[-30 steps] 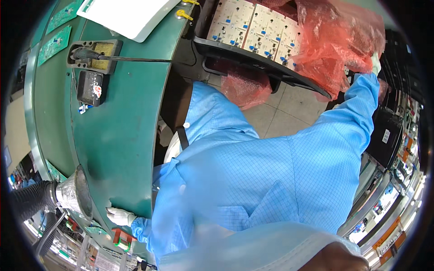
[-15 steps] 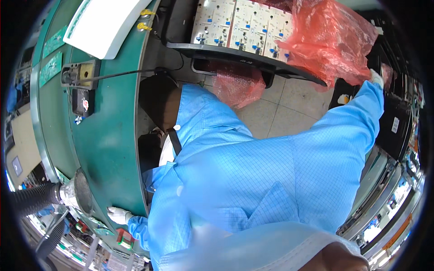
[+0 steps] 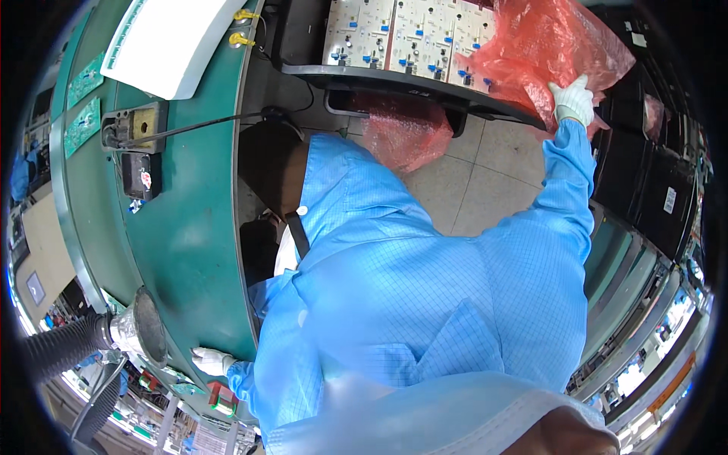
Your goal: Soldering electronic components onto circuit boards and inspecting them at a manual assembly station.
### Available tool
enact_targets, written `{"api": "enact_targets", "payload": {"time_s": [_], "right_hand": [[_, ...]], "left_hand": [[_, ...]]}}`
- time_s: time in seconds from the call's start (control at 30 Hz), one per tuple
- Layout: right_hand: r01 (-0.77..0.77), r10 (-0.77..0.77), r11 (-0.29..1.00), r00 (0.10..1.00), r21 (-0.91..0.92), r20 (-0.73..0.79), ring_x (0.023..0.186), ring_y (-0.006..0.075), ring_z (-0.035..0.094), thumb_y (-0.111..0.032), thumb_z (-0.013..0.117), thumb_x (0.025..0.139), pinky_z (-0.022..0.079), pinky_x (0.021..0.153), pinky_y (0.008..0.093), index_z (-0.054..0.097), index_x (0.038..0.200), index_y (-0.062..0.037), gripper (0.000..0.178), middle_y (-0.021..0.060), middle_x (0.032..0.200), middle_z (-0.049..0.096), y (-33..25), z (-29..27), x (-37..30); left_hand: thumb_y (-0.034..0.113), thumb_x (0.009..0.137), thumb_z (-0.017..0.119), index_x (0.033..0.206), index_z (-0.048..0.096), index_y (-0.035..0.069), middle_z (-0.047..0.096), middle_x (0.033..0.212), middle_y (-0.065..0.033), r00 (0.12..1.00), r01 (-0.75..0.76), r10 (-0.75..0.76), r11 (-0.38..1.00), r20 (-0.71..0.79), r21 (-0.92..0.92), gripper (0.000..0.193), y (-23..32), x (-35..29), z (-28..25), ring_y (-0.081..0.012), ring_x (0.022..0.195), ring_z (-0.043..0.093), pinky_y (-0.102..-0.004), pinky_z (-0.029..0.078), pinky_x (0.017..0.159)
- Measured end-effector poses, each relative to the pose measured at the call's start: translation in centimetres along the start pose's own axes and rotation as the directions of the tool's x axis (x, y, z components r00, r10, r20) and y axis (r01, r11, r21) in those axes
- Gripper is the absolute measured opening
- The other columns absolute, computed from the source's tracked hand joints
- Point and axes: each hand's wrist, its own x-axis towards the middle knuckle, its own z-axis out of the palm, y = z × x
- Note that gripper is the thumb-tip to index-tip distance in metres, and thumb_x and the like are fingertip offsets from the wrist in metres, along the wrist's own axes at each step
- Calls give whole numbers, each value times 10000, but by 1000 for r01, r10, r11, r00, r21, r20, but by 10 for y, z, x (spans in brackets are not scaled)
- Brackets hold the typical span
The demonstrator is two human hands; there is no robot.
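My right hand [image 3: 573, 101], in a white glove, is at the near edge of a crumpled sheet of red bubble wrap [image 3: 523, 57]. Its fingers look curled into the plastic, though the fingertips are partly hidden. Under and beside the wrap, pale circuit boards [image 3: 425, 38] with blue parts lie in rows in a black tray [image 3: 409, 86]. My left hand [image 3: 214, 361], also gloved, rests on the green worktable [image 3: 189, 250] near its edge, fingers stretched out and holding nothing.
A soldering iron stand [image 3: 136, 125] and a small black box [image 3: 141, 176] sit on the table, near a white tray [image 3: 167, 45]. A fume extraction nozzle [image 3: 144, 330] reaches over the table. More red bubble wrap [image 3: 406, 136] hangs below the tray. Black crates [image 3: 644, 182] stand at right.
My right hand has moved left and farther away, from beside the dark crates onto the red bubble wrap. My left hand stays on the table.
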Motion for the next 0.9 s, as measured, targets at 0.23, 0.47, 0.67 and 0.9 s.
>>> {"api": "enact_targets", "payload": {"time_s": [0.23, 0.47, 0.67, 0.9], "right_hand": [[332, -319, 939, 939, 91, -130, 1021, 396, 659, -396, 558, 939, 517, 885, 492, 647, 1264, -116, 439, 233, 1055, 700, 45, 4, 58], [252, -270, 956, 956, 149, 113, 1079, 389, 647, -487, 583, 885, 506, 927, 481, 708, 1166, -97, 497, 222, 1132, 683, 58, -36, 90], [224, -210, 975, 919, -5, 333, 1106, 366, 651, -375, 687, 808, 521, 943, 451, 721, 1126, -117, 411, 188, 1142, 697, 43, -13, 72], [270, -276, 957, 959, 103, 58, 1077, 374, 657, -261, 570, 876, 523, 928, 464, 728, 1126, -154, 315, 194, 1111, 699, 60, -49, 79]], "left_hand": [[401, 1025, 461, 1151, 647, -20, 676, 1092, -239, 995, 90, -91, 996, 48, 21, 477, 0, 2, 0, -412, 968, 646, -467, 520, 865], [388, 1022, 467, 1161, 646, -26, 673, 1116, -248, 990, 101, -103, 995, 96, 26, 472, 5, 1, -5, -415, 980, 645, -467, 517, 869], [383, 1022, 465, 1189, 642, -24, 674, 1119, -245, 993, 68, -65, 997, 97, -33, 474, 4, 1, -5, -410, 988, 643, -464, 509, 886], [436, 1014, 462, 1077, 682, -13, 693, 1014, -231, 1000, -5, 5, 999, -17, -38, 503, -11, 4, 9, -408, 892, 658, -474, 525, 792]]}}
